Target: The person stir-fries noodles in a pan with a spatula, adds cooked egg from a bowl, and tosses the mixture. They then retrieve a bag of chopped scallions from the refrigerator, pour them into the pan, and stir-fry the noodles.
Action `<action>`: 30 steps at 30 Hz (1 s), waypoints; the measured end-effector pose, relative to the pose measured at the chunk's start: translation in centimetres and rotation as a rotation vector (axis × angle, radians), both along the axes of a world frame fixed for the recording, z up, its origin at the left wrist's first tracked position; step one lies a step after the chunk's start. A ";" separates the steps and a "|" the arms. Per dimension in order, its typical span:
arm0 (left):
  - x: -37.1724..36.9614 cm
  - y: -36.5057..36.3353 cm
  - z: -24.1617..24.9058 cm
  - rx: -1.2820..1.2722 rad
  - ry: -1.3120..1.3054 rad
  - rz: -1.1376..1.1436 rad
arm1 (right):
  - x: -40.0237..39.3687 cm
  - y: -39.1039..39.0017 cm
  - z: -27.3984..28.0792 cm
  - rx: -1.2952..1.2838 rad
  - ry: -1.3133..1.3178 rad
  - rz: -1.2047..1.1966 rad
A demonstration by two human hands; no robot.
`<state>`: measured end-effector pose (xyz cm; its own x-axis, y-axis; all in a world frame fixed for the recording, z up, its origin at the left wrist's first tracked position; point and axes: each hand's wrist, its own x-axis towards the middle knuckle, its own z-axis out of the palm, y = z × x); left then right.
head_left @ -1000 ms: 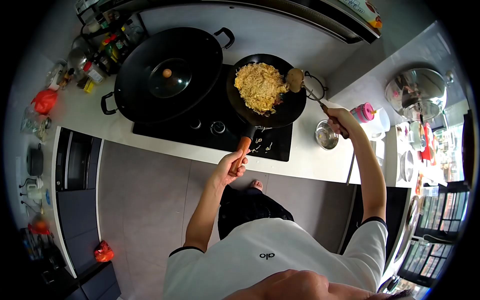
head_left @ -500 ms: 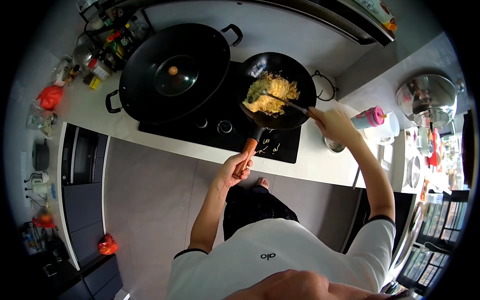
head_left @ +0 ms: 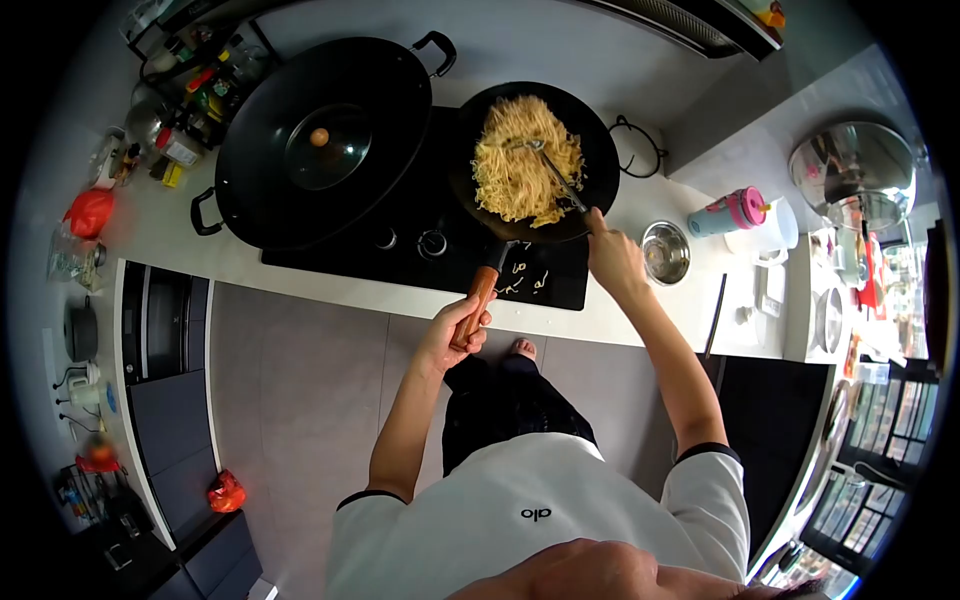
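Clasping the wooden handle point(head_left: 476, 303) of the smaller black wok point(head_left: 602, 180) in the left grip point(head_left: 455, 333), with fingers curled fully round it; holding a spatula point(head_left: 562, 179) in the right grip point(head_left: 614, 266), with fingers wrapped about its handle, close by the wok's near right rim; on the far end, dipping the spatula's head into noodles point(head_left: 520, 190) heaped across that wok; near the wooden handle, noodle scraps point(head_left: 540, 281) on the black cooktop point(head_left: 570, 268); just beside the right grip, a steel bowl point(head_left: 666, 253) on the white table point(head_left: 625, 325); farther right, a pink-lidded tumbler point(head_left: 715, 216); leftward, a large two-handled wok point(head_left: 232, 195).
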<state>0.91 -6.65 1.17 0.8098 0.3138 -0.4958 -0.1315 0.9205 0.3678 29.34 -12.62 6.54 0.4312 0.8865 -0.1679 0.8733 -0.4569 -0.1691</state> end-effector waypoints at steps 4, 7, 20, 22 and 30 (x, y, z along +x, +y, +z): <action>-0.3 0.1 0.1 -0.004 0.010 -0.003 | -0.3 -4.5 2.1 -0.101 0.108 0.135; -0.2 0.2 0.3 -0.002 -0.001 -0.006 | 1.0 -4.3 3.0 -0.109 0.068 0.091; 0.0 0.1 -0.2 0.006 0.003 -0.013 | 0.3 -0.7 0.9 -0.065 -0.219 0.050; -0.1 0.0 0.2 0.014 0.027 0.000 | -0.1 -0.4 0.4 -0.047 -0.178 0.045; -0.3 0.0 0.1 -0.003 0.027 -0.002 | 0.8 -5.5 5.7 0.157 0.111 0.107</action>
<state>0.61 -6.67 1.30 0.7968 0.3110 -0.5180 -0.1203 0.9219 0.3684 30.15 -18.10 12.25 0.3195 0.9453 -0.0658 0.8875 -0.3228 -0.3289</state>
